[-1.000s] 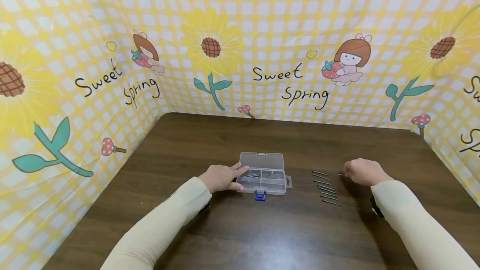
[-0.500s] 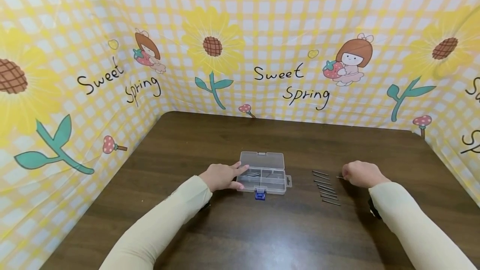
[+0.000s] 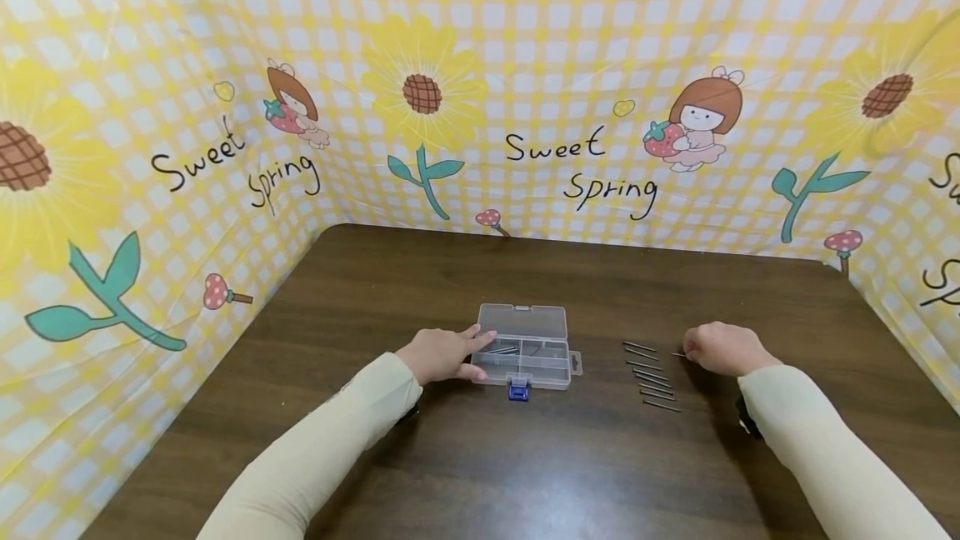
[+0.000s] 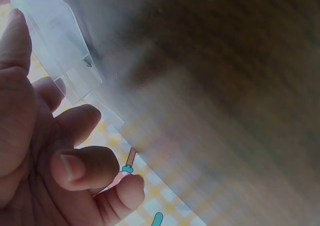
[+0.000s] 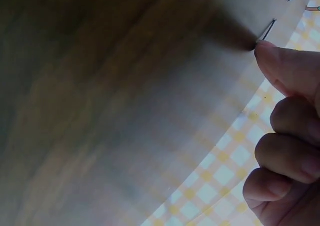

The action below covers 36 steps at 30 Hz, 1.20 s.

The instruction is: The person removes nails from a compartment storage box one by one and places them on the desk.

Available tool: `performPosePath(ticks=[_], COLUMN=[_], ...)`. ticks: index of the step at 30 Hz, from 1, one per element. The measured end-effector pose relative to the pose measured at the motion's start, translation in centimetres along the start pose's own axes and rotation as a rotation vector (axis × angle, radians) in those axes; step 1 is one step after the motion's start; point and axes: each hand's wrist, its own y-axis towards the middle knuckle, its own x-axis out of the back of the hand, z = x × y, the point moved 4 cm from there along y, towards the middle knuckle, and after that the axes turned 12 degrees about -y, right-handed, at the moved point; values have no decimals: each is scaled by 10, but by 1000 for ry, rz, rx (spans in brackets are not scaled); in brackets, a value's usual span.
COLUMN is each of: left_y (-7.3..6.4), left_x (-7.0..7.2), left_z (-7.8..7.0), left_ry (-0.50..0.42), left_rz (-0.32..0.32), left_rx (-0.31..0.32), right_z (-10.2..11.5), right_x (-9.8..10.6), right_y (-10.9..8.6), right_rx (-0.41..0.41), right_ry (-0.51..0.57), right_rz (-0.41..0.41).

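Observation:
A clear plastic compartment box (image 3: 551, 383) lies on the table with its lid (image 3: 522, 322) folded back. Several nails (image 3: 501, 350) lie in its back left compartment, and a blue latch (image 3: 518, 391) hangs at the front. My left hand (image 3: 441, 355) rests on the box's left end, thumb and fingers extended against it. In the left wrist view, the other fingers (image 4: 82, 168) bend loosely beside the box. To the right, my right hand (image 3: 726, 348) pinches a thin nail (image 5: 269, 29) between thumb and index finger. Several dark nails (image 3: 662, 406) lie in a column left of that hand.
A brown wooden table (image 3: 480, 465) carries everything. Yellow checked cloth (image 3: 465, 123) with printed flowers rises along its back and sides. A hang tab (image 3: 576, 362) sticks out from the box's right side.
My right hand has shifted slightly toward me and to the left with the nail, whose tip shows a little lower. The left hand and box stay where they were.

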Motion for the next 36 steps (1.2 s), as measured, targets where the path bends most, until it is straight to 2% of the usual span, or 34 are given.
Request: performPosePath(ticks=[10,19,27,36], left_y=[-2,-1,0,0], left_x=[-3,-4,-6,-2], left_z=[2,3,3,3], left_ry=[-29,-10,-8,4], left_rz=[-10,-19,-19,-18], left_rx=[-17,-28,-27,-33], right_z=[1,4,15,30], right_x=[7,7,13,21], right_y=[-4,-4,3,13], right_rx=[7,40,96,117], right_ry=[-12,14,15,40], right_rz=[-23,-60,-140,-154])
